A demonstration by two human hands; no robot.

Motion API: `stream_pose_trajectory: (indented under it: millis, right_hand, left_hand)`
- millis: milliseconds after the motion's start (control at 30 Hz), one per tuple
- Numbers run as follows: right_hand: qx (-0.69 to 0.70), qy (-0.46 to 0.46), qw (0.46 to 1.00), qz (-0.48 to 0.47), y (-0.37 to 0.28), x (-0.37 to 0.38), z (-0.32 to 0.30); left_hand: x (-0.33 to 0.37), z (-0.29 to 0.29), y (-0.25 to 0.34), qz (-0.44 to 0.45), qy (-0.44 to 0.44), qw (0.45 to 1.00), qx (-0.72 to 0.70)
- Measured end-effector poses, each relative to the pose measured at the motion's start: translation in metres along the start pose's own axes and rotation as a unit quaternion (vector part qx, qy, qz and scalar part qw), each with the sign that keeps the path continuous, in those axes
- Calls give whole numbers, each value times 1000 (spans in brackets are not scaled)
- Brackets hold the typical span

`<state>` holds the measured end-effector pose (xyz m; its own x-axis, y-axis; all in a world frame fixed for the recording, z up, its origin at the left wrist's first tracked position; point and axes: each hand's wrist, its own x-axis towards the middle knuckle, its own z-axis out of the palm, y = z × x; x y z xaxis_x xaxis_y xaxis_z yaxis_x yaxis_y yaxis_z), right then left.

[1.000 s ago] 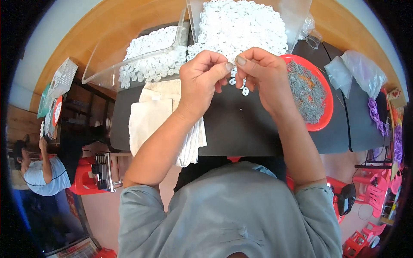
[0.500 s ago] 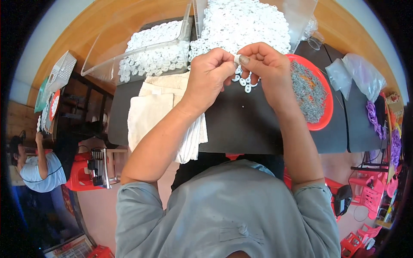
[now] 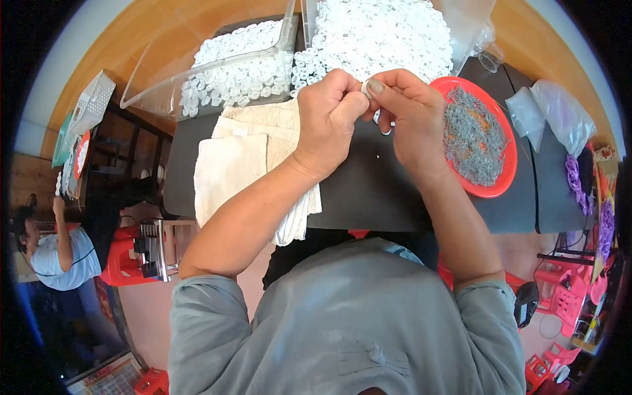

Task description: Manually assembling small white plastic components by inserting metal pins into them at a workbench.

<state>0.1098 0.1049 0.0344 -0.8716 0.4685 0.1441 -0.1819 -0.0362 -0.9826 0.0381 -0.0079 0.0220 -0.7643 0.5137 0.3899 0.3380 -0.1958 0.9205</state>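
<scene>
A small white plastic piece point(image 3: 365, 87) is pinched between my two hands over the near side of the dark table. My left hand point(image 3: 330, 118) is closed, its thumb folded over curled fingers that meet the piece. From the other side, the thumb and forefinger of my right hand point(image 3: 416, 115) grip it. How the piece sits inside my left fingers is hidden. Just beyond my hands rises a heap of white ring-like pieces point(image 3: 385, 39). A red plate point(image 3: 505, 176) full of thin grey metal bits point(image 3: 475, 141) lies beside my right hand.
Folded cream towels point(image 3: 230, 164) lie left of my hands. Behind them, a clear bin point(image 3: 155, 84) holds more white pieces. Plastic bags point(image 3: 559, 115) and purple strands point(image 3: 575, 183) are at the right. Another person point(image 3: 66, 257) sits far left near red stools.
My left hand has turned, its fingers curling tighter with the thumb on top. The whole view has shifted slightly. Loose white pieces below my fingers are now mostly covered.
</scene>
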Motion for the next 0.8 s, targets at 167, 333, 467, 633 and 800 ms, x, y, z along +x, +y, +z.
stream_pose_trajectory:
  millis: [167, 333, 467, 633, 800]
  right_hand:
    - [64, 0, 998, 29, 0, 3, 0]
    - [-12, -66, 998, -15, -9, 12, -17]
    - [-55, -58, 996, -42, -14, 12, -14]
    - [-72, -58, 995, -38, -15, 12, -15]
    - [-74, -64, 995, -37, -15, 10, -15]
  left_hand:
    - [-1, -2, -1, 7, 4, 1000, -8]
    - [13, -14, 8, -117, -29, 988, -99]
    - [20, -20, 6, -169, -56, 972, -156]
    - [25, -21, 1, -166, -81, 961, -208]
    - [28, -28, 0, -204, -132, 930, -278]
